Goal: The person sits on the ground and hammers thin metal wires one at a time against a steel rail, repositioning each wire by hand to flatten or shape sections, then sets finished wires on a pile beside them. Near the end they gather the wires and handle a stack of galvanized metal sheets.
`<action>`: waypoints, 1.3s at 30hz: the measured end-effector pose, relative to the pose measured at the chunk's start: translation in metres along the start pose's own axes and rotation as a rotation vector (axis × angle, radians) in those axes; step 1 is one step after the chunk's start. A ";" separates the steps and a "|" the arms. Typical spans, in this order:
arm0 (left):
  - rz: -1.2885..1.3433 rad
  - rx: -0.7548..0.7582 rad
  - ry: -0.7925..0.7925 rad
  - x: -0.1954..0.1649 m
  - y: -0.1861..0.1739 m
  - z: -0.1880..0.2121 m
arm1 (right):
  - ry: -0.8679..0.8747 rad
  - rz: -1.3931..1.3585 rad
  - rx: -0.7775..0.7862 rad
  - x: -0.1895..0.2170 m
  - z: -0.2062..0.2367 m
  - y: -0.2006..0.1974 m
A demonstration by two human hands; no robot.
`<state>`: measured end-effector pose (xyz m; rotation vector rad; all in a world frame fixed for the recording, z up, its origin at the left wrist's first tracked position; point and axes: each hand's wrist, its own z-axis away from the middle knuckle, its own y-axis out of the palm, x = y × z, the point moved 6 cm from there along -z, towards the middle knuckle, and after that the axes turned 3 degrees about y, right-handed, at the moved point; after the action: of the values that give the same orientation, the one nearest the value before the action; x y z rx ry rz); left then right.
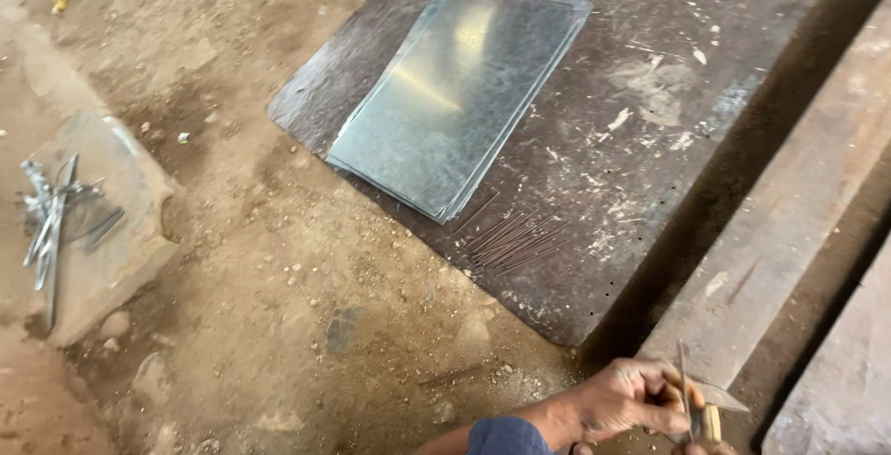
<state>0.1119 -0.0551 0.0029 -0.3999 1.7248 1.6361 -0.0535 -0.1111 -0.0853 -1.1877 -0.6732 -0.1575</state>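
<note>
- Head view, bottom right: left hand closed in a pinch on a small metal piece, thin and pale, with a narrow strip standing upright just beside the fingertips.
- Right hand barely in frame at the bottom edge; only fingertips visible, so cannot tell whether its grip is open or closed.
- Wooden handle just below the metal piece, touching or very near those fingertips; the tool itself mostly cut off.
- Work held over the edge of a wooden beam, well apart from everything else.
- Stack of sheets lying flat on a dark plate on the dirt floor, untouched.
- Bundle of thin wires on the plate, just beside the near corner of the sheets.
- Scrap strips on a stone slab at far left.
- To do well, probably: pinch firm and near the working edge, fingertips out of the tool's path, piece steadied against the beam.
</note>
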 end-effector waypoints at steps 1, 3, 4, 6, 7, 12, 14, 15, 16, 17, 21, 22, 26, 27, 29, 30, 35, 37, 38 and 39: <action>0.069 0.005 -0.003 -0.006 -0.008 0.003 | 0.009 -0.006 0.002 0.000 0.001 -0.003; -0.213 -0.014 -0.013 -0.024 -0.026 0.010 | 0.028 -0.022 -0.006 0.003 0.001 -0.011; -0.351 -0.021 -0.021 -0.031 -0.032 0.013 | 0.039 -0.033 -0.011 0.004 0.006 -0.021; -0.758 0.032 -0.132 -0.033 -0.035 0.018 | 0.060 -0.056 -0.022 0.009 0.018 -0.043; -0.953 0.066 -0.188 -0.031 -0.033 0.019 | 0.067 -0.070 -0.026 0.015 0.018 -0.050; -1.001 0.159 -0.380 0.011 -0.010 0.017 | 0.021 -0.175 -0.165 0.009 0.064 -0.105; -1.038 0.106 -0.189 0.012 -0.006 0.004 | 0.044 -0.249 -0.261 -0.004 0.085 -0.113; -0.874 -0.154 -0.455 0.022 -0.026 0.009 | 0.151 -0.300 -0.288 -0.014 0.094 -0.109; -0.961 -0.158 -0.051 0.005 -0.020 -0.007 | 0.238 -0.353 -0.322 -0.023 0.105 -0.105; -1.124 -0.190 0.162 -0.009 -0.022 -0.010 | 0.246 -0.517 -0.307 -0.023 0.113 -0.093; -1.212 -0.340 -0.063 -0.003 -0.054 -0.034 | 0.660 -0.795 0.086 -0.022 0.160 -0.032; -1.283 -0.317 -0.056 -0.001 -0.056 -0.038 | 0.736 -0.871 0.165 -0.018 0.167 -0.020; -1.270 -0.341 -0.137 0.016 -0.067 -0.044 | 0.625 -0.365 0.045 -0.006 0.172 -0.048; -1.274 -0.342 -0.086 0.017 -0.066 -0.045 | 0.512 -0.373 -0.076 0.001 0.166 -0.064; -1.271 -0.340 -0.030 0.018 -0.066 -0.045 | 0.278 -0.371 -0.287 0.018 0.162 -0.099; -1.266 -0.335 -0.030 0.018 -0.067 -0.046 | 0.273 -0.456 -0.264 0.020 0.156 -0.104; -1.237 -0.334 -0.042 0.015 -0.068 -0.047 | -0.023 -0.197 -0.273 0.040 0.113 -0.118; -1.217 -0.363 -0.057 0.015 -0.069 -0.046 | 0.170 -0.247 -0.177 0.026 0.106 -0.109; -1.215 -0.361 -0.054 0.016 -0.068 -0.045 | 0.275 -0.274 -0.117 0.019 0.108 -0.103; -1.216 -0.360 -0.041 0.016 -0.068 -0.045 | 0.316 -0.368 -0.177 0.014 0.110 -0.105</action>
<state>0.1325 -0.1039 -0.0604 -1.2620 0.7700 0.9666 -0.1335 -0.0508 0.0293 -1.1642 -0.6004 -0.7113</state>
